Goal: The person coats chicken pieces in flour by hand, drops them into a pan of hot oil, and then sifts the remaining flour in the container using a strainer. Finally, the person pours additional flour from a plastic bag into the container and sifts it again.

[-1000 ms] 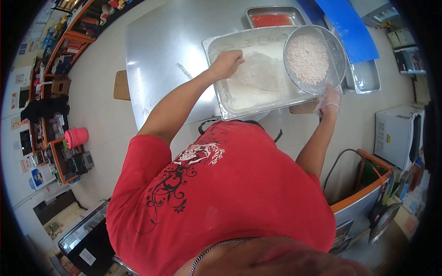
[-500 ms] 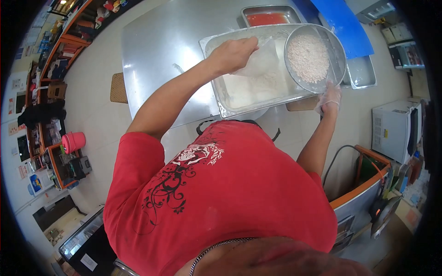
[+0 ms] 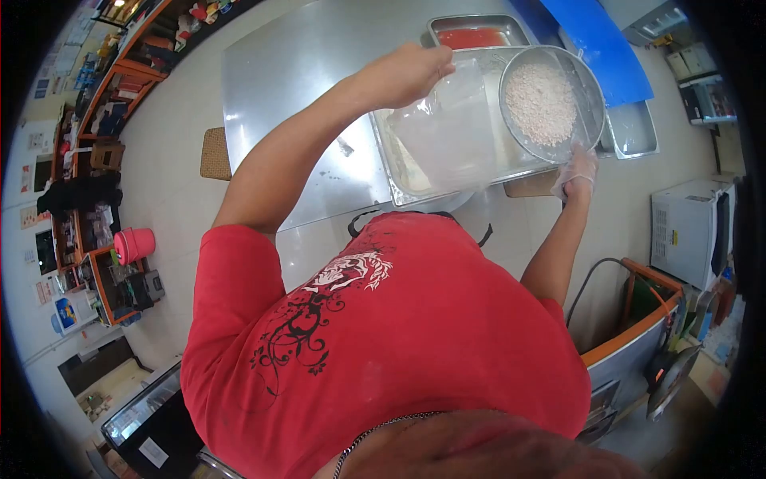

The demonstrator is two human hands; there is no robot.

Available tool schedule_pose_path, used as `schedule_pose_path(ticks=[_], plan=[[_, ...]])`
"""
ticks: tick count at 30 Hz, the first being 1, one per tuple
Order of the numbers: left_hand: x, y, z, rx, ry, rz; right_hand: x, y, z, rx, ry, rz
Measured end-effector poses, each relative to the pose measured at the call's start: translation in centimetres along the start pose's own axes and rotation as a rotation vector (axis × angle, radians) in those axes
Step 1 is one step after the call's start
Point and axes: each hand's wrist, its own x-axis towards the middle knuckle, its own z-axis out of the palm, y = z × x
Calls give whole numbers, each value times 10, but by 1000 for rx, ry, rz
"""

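Observation:
My left hand (image 3: 411,76), bare, is raised over the left part of a large metal tray (image 3: 405,196), with its fingers closed on a translucent plastic bag (image 3: 455,128). The bag hangs spread out above pale powder in the tray and hides much of it. My right hand (image 3: 580,169), in a clear plastic glove, grips a round sieve (image 3: 591,92) at its near edge. Pale pinkish crumbs (image 3: 541,105) lie in the sieve, which is above the tray's right end.
Behind the large tray stands a smaller metal tray (image 3: 519,30) with red liquid. A blue sheet (image 3: 610,60) and another metal tray (image 3: 632,130) are at the right. The steel table (image 3: 279,88) extends left. A pink bucket (image 3: 134,245) stands farther left.
My left hand has moved up and left, and the plastic bag is now lifted and spread wider. My right hand and the sieve have hardly moved, apart from a slight shift of the whole view.

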Motion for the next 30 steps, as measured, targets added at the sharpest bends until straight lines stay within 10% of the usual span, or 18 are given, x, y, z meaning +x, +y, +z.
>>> schedule_pose_path(ticks=[10, 13, 30], plan=[[-7, -24, -14, 217, 207, 90, 3, 1, 2, -6, 44, 28], [-14, -8, -3, 248, -199, -243, 5, 1, 4, -34, 82, 19], [-106, -61, 49, -222, 627, -222, -11, 16, 14, -151, 10, 77]])
